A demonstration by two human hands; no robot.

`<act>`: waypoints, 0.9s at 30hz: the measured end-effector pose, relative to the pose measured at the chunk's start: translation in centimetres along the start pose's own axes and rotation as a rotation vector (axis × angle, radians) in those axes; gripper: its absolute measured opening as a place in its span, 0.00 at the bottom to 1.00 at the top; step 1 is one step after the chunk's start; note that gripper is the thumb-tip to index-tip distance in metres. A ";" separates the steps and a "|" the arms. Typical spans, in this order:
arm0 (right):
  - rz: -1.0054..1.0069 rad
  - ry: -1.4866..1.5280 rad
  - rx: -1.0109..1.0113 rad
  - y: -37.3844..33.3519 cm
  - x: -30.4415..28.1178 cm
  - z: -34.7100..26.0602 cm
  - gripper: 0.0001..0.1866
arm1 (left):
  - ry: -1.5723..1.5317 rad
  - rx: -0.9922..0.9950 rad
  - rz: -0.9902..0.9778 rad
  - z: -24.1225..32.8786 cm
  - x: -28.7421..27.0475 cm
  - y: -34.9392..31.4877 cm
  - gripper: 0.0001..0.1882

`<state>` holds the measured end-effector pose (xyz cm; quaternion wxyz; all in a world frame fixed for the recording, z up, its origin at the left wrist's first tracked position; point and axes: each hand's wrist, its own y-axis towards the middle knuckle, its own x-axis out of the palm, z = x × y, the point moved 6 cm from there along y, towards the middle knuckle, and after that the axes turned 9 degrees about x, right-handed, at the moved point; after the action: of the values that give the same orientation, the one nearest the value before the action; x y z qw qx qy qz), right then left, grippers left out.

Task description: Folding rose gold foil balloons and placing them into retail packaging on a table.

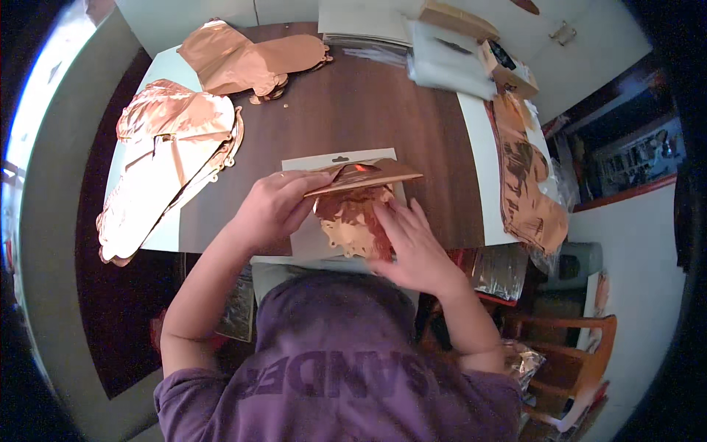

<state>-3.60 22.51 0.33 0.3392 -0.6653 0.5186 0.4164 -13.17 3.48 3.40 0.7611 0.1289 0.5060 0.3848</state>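
Foil (356, 221) folded, over white card (339, 154), front middle of surface (331, 121); upper flap stands up, lower part hangs toward 6 o'clock
Left hand (271, 205) at 9 o'clock pinches flap's end, seemingly to keep fold from springing open
Right hand (416, 249) at 4 o'clock spread wide, fingers against lower part, likely steadying it
Foil piles at 9 (173, 158) and 11 o'clock (250, 62), foil strip (524, 180) at 3, clear bags (447, 62) at 1: edge placement probably leaves working room

Wooden chair (567, 322), pale wall (637, 243)
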 end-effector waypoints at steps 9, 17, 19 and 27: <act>0.281 0.021 -0.236 -2.3 0.5 0.1 0.18 | -0.059 -0.066 -0.016 0.0 0.0 -0.2 0.14; 0.286 -0.077 0.379 6.9 0.9 3.1 0.15 | -0.154 -0.123 -0.041 -0.6 -0.1 0.7 0.14; 0.351 -0.025 0.399 6.7 0.4 2.9 0.16 | -0.162 -0.041 -0.040 -0.8 0.5 0.4 0.14; 0.476 -0.033 0.161 3.3 -1.8 5.7 0.22 | -0.044 0.268 -0.283 0.3 3.4 -1.5 0.16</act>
<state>-8.19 27.50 -0.46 0.2920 -0.4884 0.6865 0.4527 -11.58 4.93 0.39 0.7946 0.1653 0.5489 0.2001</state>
